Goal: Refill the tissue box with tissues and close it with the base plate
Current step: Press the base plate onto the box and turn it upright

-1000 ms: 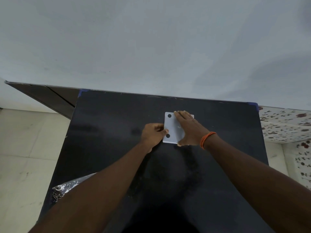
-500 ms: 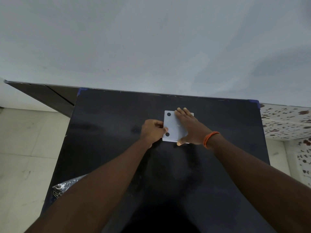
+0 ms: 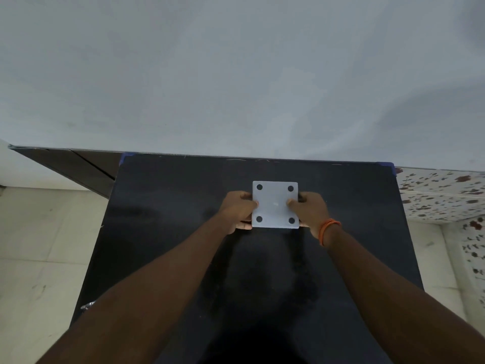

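Observation:
A white square tissue box (image 3: pixel 275 206) stands upside down on the black table (image 3: pixel 168 232), its base plate facing up with a black dot near each corner. My left hand (image 3: pixel 238 210) grips the box's left side, thumb on the plate's left edge. My right hand (image 3: pixel 308 210), with an orange band at the wrist, grips the right side, thumb on the plate's right edge. The box's walls and any tissues are hidden under the plate and my fingers.
The table's far edge meets a grey wall (image 3: pixel 236 74). A crinkled silvery wrapper (image 3: pixel 88 306) pokes out at the table's left edge beside my left forearm. Pale floor tiles (image 3: pixel 39 245) lie to the left, and speckled tiles (image 3: pixel 443 195) to the right.
My right hand has slid off the top of the plate to the box's right side, uncovering the whole plate. My left hand has shifted to clasp the left side.

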